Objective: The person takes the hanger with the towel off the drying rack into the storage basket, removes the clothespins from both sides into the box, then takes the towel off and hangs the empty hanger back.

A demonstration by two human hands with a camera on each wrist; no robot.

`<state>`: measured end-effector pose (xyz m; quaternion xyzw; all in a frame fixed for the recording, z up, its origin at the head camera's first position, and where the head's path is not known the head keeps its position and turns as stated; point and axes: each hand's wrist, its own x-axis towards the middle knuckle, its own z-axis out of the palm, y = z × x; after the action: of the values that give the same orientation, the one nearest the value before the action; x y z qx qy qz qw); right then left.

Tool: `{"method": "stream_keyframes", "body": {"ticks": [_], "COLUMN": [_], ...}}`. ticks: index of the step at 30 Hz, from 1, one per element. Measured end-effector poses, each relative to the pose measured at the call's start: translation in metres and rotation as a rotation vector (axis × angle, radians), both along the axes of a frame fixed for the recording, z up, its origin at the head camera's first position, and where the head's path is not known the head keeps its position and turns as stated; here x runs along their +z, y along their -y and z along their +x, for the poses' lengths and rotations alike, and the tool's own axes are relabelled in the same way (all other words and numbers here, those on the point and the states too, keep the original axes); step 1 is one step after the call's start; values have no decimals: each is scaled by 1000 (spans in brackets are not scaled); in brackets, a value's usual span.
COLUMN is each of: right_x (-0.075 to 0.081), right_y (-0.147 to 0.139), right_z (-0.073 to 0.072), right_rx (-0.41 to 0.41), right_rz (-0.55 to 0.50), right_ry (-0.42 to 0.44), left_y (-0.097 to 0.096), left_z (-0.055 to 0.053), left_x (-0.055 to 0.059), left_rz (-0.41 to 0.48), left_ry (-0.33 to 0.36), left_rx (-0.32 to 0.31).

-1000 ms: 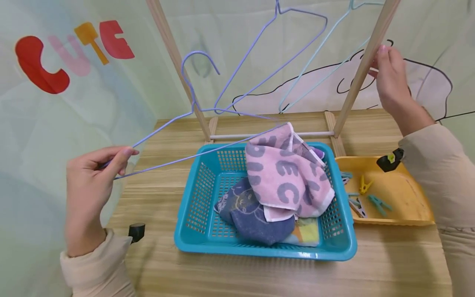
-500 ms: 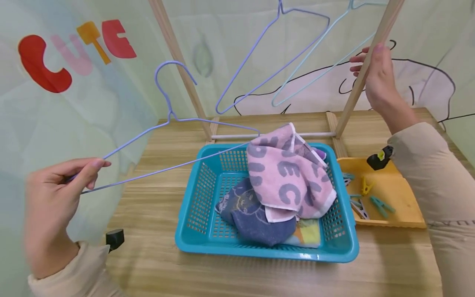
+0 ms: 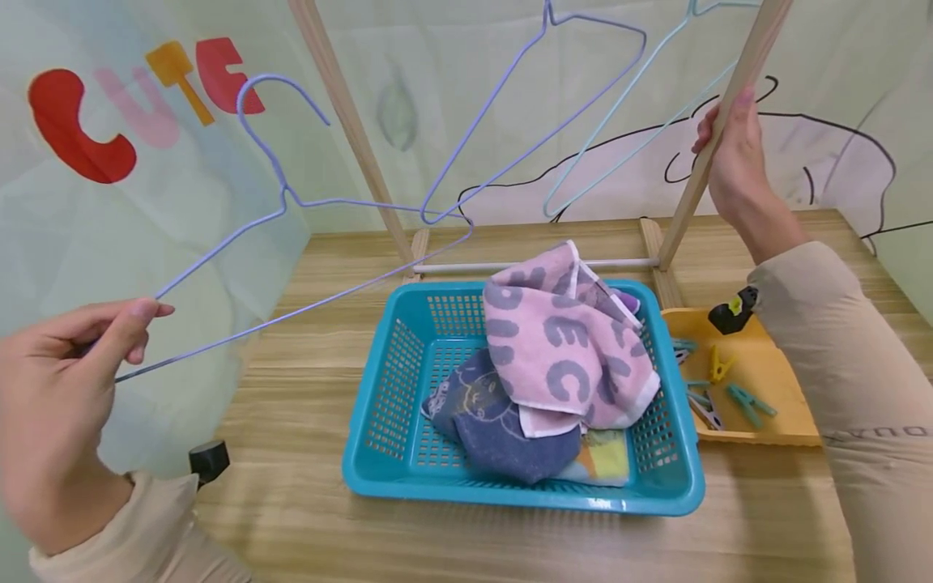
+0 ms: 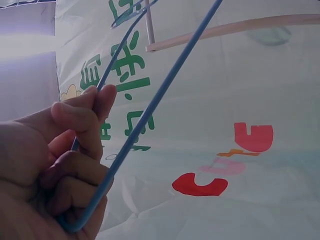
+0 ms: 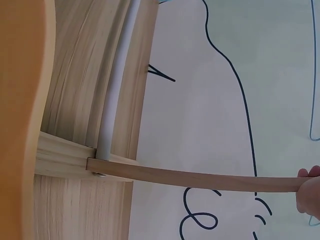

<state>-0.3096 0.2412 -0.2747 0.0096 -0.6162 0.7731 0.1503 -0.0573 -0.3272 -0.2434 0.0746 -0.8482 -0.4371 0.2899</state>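
My left hand (image 3: 73,380) pinches a purple wire hanger (image 3: 283,190) by one lower corner, at the left of the head view. The hanger's hook points up, and its far end reaches past the rack's left post. In the left wrist view the fingers curl around the wire (image 4: 167,82). At upper right, my right hand (image 3: 739,166) grips the rack's wooden right post (image 3: 690,202), thumb along the front, fingers around the far side. In the right wrist view only part of that hand (image 5: 308,192) shows. Another purple hanger (image 3: 430,219) and a light teal hanger (image 3: 551,212) hang between the posts.
A blue-green basket (image 3: 525,498) in front of the rack holds a pink towel (image 3: 554,348), a navy towel (image 3: 503,429) and a yellow patterned cloth (image 3: 608,457). Right of it lies an orange-yellow tray (image 3: 787,397) with several clothespins (image 3: 749,405). A white rod (image 3: 466,267) joins the rack's feet.
My left hand has moved left with the hanger, drawing its far end out from above the basket. My right hand has shifted slightly left, its fingers closing around the post.
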Motion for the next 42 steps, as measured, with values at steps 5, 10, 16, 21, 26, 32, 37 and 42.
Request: {"method": "stream_keyframes", "body": {"ticks": [5,10,16,21,26,32,37,42], "right_x": [-1,-2,-2,-1,2,2,1,0], "right_y": [1,3,4,3,5,10,12,12], "right_z": [1,0,-1,0,0,1,1,1], "right_rx": [-31,-44,-43,-53,-52,-47,-50,-57], "right_rz": [-7,-27,15,8,-2,15,62,90], "right_ry": [35,24,27,24,33,59,80,87], "left_y": [-20,-53,-89,-103,-112,-117,-120,-123], "left_z": [-10,-22,-40,-58,-71,-81,-93,-104], "left_x": [7,15,26,32,38,42,43,42], "left_rz": [-31,-58,-85,-90,-100,-105,-119,-154], "left_ry": [-65,-202,-256,-279,-311,-342,-347,-343], "left_rx": [107,149,155,115,79,50,0,-32]}}
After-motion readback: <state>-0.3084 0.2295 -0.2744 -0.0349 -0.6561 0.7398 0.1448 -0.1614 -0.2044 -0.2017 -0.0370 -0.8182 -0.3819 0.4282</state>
